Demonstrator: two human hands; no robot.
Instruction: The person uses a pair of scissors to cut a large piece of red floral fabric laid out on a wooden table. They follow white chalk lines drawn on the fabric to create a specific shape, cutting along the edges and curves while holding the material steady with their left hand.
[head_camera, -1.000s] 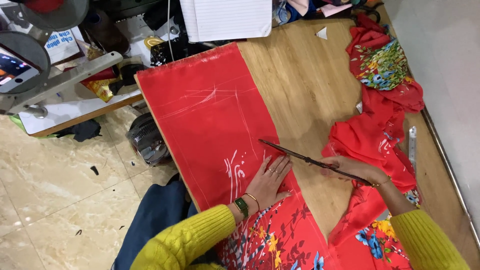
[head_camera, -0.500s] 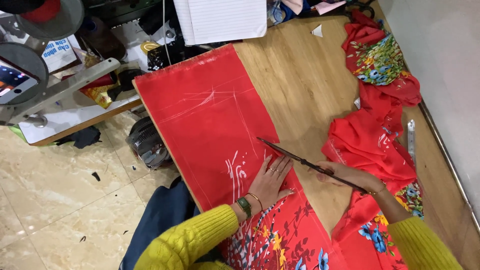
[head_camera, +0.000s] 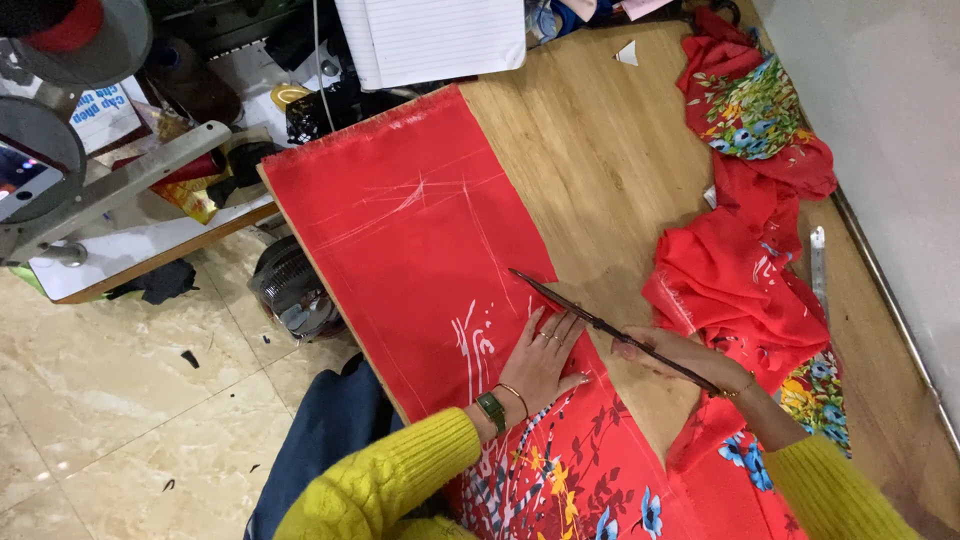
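On the wooden bench (head_camera: 600, 150), seen from the head camera, a long panel of red fabric (head_camera: 400, 230) lies flat along the bench's left edge, with pale chalk lines across its plain part and a floral print at the end near the person

The left hand (head_camera: 545, 355) is spread wide, palm down, and presses the fabric flat just beside its right edge; a green wristwatch (head_camera: 490, 408) and a thin bangle sit at that wrist. The right hand (head_camera: 665, 350) is closed round the handle end of long dark shears (head_camera: 580, 312), whose blades run slantwise up and left with the tip on the fabric's right edge, just past the left fingertips. The blades look nearly together; the pictures do not show whether cloth lies between them

Judging by this, the work stands at cutting or trimming along that right edge, with most of the chalked length ahead uncut. A clean line here calls for the cloth held flat and the blades kept along the edge

To the right, well apart from the panel, lie a crumpled heap of red cloth (head_camera: 740, 290), a floral piece (head_camera: 760, 105) and a metal ruler (head_camera: 818, 270); lined paper (head_camera: 435, 35) lies at the far end
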